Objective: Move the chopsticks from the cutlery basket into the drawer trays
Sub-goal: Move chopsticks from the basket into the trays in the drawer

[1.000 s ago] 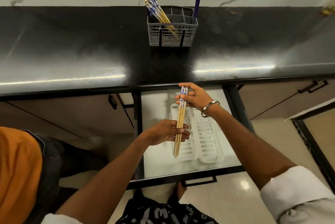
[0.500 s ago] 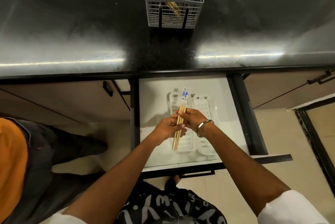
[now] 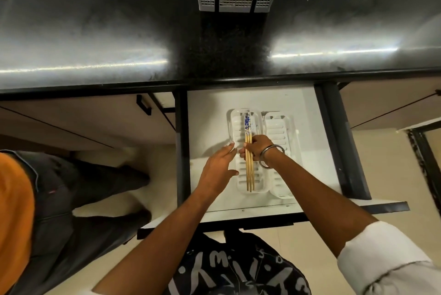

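Right hand (image 3: 256,149) pinches the chopsticks (image 3: 249,163) mid-length over the left tray (image 3: 235,127); left hand (image 3: 218,168) released. Light, stiff, slippery: grip centrally.

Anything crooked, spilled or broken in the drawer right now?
Nothing stands out. The blue-patterned wooden chopsticks lie lengthwise over the left white slotted tray, held by the right hand. The second white tray sits straight beside it.

Head-worn camera looks steeply down, close over the open drawer (image 3: 305,108) and countertop (image 3: 95,32).
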